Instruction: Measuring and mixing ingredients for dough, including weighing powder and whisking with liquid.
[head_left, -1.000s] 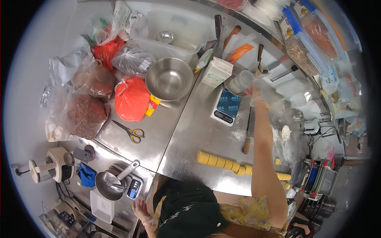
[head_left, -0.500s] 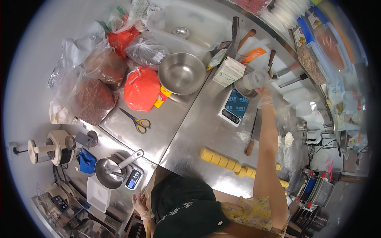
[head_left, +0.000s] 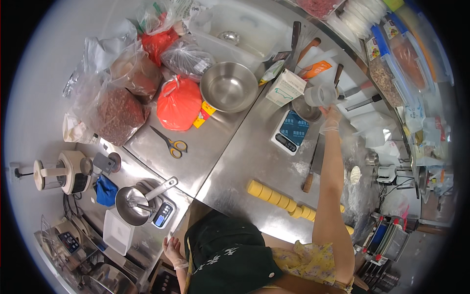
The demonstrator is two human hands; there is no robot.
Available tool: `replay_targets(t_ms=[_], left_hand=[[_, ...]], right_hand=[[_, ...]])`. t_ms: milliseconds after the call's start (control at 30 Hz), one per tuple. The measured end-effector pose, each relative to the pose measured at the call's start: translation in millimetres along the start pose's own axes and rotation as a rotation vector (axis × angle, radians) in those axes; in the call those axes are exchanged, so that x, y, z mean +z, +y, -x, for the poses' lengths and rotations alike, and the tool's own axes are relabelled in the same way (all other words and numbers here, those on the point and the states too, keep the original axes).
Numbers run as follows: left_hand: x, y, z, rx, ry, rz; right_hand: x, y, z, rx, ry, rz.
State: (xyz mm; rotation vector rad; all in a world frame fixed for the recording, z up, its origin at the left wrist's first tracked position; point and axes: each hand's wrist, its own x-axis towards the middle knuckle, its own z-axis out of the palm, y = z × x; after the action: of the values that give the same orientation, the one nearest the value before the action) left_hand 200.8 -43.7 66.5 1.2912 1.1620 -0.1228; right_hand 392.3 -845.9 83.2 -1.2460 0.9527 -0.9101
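Observation:
My right hand, in a clear glove, reaches far across the steel table with its fingers closed at a translucent plastic cup. The cup is over a small steel bowl, which it partly hides. A white carton stands beside the bowl, and a white digital scale with a blue patterned top lies just nearer. My left hand, gloved too, hangs low at the table edge, fingers loosely apart and holding nothing. Nearest to it are a second scale and a steel saucepan with a utensil inside.
Yellow dough pieces lie in a row before me. A long-handled blade is by my right forearm. Scissors, a large steel bowl and a red bag are left of centre. A plastic tub stands behind.
My right hand and the cup have shifted slightly right and away from the carton. My left hand stays low with its fingers apart. The whole view has turned a little.

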Motion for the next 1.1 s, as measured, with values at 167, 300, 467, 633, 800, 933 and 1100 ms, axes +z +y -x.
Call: replay_targets(t_ms=[167,300,467,633,800,933,1100], left_hand=[[0.7,-1.3,0.2,0.016,-0.002,-0.034],[7.7,-0.6,-2.2,0.010,-0.017,-0.032],[-4.9,-10.9,-10.5,0.054,-0.043,-0.022],[6.7,-3.0,-5.8,0.046,-0.038,-0.017],[12.9,1.8,-0.9,0.042,-0.027,-0.040],[17.2,5.6,1.9,0.039,-0.026,-0.077],[11.4,1.2,-8.1,0.038,-0.040,-0.082]], right_hand=[[-2.9,8.2,-0.9,-0.057,-0.030,0.083],[-29.2,24.0,-27.7,-0.348,-0.110,0.453],[0.2,15.9,5.0,-0.185,-0.008,0.295],[-2.4,7.1,10.7,0.029,0.053,0.053],[4.9,7.7,21.2,0.123,0.153,-0.037],[5.3,4.8,23.4,0.141,0.151,-0.065],[1.8,8.2,16.1,0.185,0.160,0.011]])
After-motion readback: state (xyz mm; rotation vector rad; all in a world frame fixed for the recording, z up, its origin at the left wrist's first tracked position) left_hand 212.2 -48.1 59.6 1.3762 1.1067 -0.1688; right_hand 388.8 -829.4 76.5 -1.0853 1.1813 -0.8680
